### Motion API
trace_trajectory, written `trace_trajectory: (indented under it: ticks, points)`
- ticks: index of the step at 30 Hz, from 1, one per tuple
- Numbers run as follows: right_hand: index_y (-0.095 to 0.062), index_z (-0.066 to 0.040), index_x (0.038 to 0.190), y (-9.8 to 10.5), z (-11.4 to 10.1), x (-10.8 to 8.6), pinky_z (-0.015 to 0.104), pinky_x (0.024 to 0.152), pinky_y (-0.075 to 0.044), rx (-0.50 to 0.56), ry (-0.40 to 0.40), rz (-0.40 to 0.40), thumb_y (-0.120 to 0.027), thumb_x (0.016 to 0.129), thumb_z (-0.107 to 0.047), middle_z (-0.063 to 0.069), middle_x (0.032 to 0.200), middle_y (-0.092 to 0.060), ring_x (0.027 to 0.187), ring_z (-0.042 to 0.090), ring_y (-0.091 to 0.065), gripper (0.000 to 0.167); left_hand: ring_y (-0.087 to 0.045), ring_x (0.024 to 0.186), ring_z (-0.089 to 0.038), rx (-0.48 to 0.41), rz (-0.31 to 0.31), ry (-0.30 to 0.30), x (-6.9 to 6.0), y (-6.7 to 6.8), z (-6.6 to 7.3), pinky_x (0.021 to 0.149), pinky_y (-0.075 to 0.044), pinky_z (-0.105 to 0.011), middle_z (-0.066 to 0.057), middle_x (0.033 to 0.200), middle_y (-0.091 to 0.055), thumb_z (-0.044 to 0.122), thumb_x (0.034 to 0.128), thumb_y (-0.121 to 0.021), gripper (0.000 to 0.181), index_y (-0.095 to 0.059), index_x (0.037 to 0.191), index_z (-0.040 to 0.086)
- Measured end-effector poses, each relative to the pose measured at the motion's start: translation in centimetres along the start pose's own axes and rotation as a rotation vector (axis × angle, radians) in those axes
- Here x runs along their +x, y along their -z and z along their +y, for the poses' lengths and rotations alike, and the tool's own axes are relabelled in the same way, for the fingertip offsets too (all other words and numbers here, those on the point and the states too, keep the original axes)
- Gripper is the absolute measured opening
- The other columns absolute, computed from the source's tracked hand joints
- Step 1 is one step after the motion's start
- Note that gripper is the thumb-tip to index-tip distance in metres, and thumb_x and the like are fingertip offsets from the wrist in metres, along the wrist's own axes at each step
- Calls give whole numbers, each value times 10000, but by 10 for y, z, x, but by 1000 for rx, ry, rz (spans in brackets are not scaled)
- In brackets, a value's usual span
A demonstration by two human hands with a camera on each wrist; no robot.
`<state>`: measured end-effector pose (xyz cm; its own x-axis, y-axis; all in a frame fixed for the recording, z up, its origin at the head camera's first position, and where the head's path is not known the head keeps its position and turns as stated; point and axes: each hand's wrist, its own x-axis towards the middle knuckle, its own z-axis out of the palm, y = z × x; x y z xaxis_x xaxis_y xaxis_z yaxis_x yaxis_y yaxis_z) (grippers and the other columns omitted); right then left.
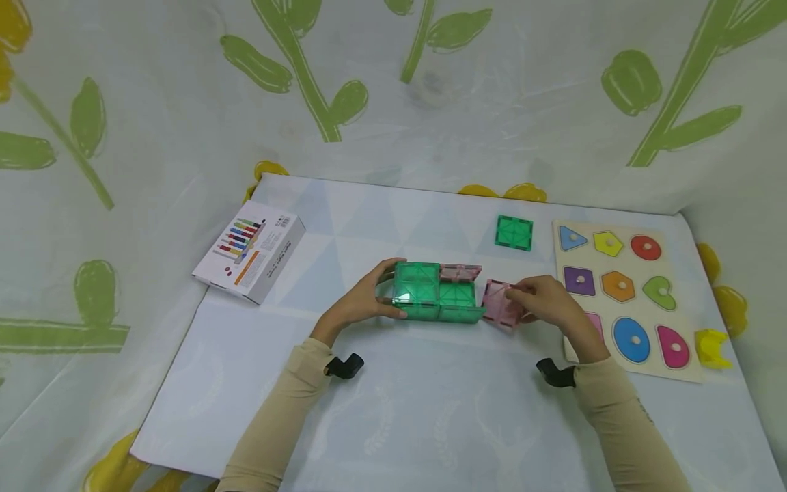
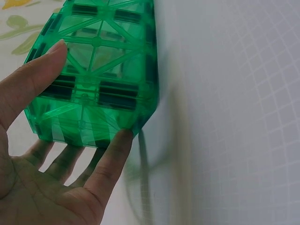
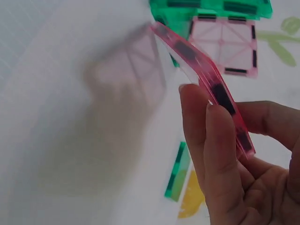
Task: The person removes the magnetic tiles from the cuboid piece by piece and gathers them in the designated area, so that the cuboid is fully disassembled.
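Observation:
A box-like build of translucent green magnetic tiles [image 1: 424, 294] stands at mid-table. My left hand [image 1: 359, 299] grips its left end; in the left wrist view the thumb [image 2: 40, 75] lies on one face and the fingertips touch the end panel. A pink tile [image 1: 460, 273] leans out at the build's far right side, and a green flap tilts out on the near side. Between thumb and fingers, my right hand [image 1: 550, 299] pinches another square pink tile [image 3: 206, 70], raised and tilted just right of the build. Whether that tile touches the build I cannot tell.
A loose green tile [image 1: 514, 233] lies behind the right hand. On the right is a wooden shape puzzle board [image 1: 627, 314], partly under the right wrist, with a yellow piece [image 1: 712, 348] beside it. A white printed box [image 1: 251, 251] lies at the left edge.

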<state>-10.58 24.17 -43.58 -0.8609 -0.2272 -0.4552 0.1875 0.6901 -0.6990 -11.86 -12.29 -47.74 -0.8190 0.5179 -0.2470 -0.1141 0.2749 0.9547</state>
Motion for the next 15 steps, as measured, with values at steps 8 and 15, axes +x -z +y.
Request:
trace_trajectory:
  ticks: [8,15]
  points:
    - [-640,44,1213,13,4,-1,245,683,-574,39,-13,98,-556,1026,-405,78,889,-673,788,147,-606,494,-194,1568,-277,4,-2,-11,1,0,-2,1110,-475,-520,-29,1670,-230,56,741,-884,1054,-271,1563,300]
    - [-609,-15,1264,13,9,9,199,642,-478,208,-97,212,-559,980,-558,-89,775,-522,711,80,-509,615,-196,1567,-281,1,1,0,0,-1,-2,1117,-469,-514,-37,1668,-236,61,740,-884,1057,-269,1566,299]
